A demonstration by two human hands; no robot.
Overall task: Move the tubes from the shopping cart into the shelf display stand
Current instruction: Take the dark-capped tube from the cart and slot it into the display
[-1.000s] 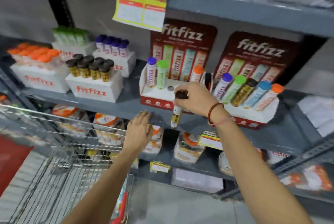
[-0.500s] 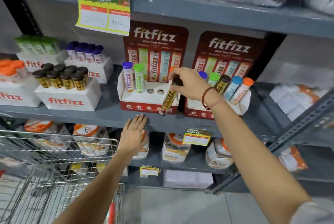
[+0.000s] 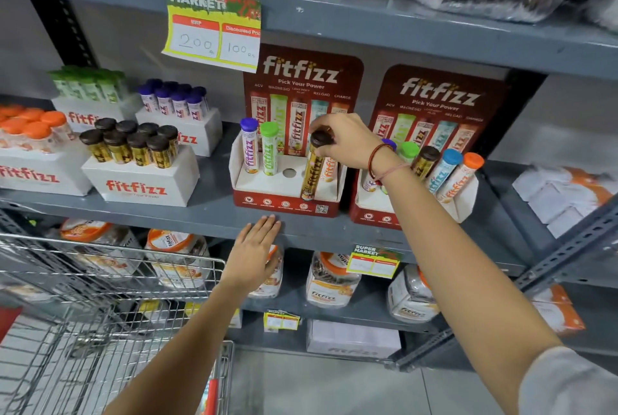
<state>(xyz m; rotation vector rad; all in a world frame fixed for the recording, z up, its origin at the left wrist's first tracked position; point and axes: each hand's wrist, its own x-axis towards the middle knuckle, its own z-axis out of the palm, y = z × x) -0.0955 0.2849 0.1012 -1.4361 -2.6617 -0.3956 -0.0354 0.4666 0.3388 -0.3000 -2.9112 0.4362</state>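
Observation:
My right hand point(image 3: 347, 143) grips the dark brown cap of a gold tube point(image 3: 312, 170), held nearly upright over the front right part of the left red-and-white display stand point(image 3: 284, 202). In that stand are a purple-capped tube point(image 3: 249, 148), a green-capped tube point(image 3: 269, 152) and an orange tube point(image 3: 329, 168) behind the gold one; one round hole point(image 3: 289, 173) shows empty. My left hand point(image 3: 255, 252) is flat and open, fingertips touching the shelf's front edge just below the stand. The wire shopping cart point(image 3: 110, 287) is at lower left.
A second stand point(image 3: 418, 210) to the right holds several tubes. White boxes with brown-capped tubes point(image 3: 133, 147), purple, green and orange ones fill the shelf's left. Jars sit on the shelf below. A price sign point(image 3: 214, 23) hangs from the upper shelf. A grey upright post point(image 3: 568, 254) slants at right.
My right hand has lifted the gold tube from below the shelf edge up to the left stand and turned it nearly upright. My left hand has stayed at the shelf edge.

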